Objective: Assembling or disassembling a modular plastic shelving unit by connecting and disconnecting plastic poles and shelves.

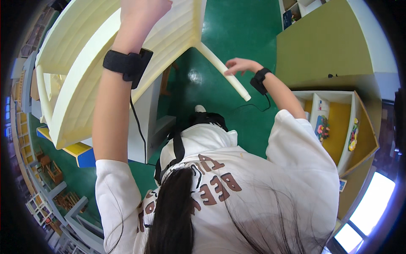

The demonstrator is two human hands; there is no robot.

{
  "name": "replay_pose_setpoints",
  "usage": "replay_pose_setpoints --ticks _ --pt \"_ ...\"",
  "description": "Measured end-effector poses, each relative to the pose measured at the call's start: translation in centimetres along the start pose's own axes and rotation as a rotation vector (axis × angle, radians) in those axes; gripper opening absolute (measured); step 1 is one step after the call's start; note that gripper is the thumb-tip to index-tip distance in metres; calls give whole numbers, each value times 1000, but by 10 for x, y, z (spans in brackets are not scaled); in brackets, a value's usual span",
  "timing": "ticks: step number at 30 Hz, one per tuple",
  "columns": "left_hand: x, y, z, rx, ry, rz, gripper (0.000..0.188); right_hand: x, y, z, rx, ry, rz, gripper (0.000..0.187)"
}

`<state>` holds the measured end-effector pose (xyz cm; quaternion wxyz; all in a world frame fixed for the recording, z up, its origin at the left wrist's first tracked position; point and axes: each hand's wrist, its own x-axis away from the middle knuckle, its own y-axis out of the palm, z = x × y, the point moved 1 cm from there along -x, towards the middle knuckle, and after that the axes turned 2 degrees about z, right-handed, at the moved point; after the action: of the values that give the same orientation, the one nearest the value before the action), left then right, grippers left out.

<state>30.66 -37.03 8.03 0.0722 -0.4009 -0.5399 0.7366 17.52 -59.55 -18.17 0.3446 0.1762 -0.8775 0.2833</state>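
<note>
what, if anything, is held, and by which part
Cannot tell: the right grip is at the cream leg, around midway; the left grip is cropped.

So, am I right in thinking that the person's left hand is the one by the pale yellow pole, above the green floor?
Not quite: the head view shows the right hand, not the left, by the pale yellow pole, above the green floor.

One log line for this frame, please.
left hand: over cream piece, contact unclear | right hand: fingers at cream leg, grip unclear | underfoot: green floor
</note>
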Motion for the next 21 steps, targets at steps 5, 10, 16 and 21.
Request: replay_pose_setpoints --ticks 5,10,16,21 --pt "-3 2 2 57 -55 -52 33 42 50 68 -734 93 -412 40" --pt "-5 -9 9 -41 -108 -169 35 42 96 92 -1382 180 -405 28" --pt "3 -7 10 -24 59 46 36 43 97 82 -1334 57 -559 18" --pt "-2 -12 10 -176 -9 -67 33 53 101 70 -1231 44 -339 12"
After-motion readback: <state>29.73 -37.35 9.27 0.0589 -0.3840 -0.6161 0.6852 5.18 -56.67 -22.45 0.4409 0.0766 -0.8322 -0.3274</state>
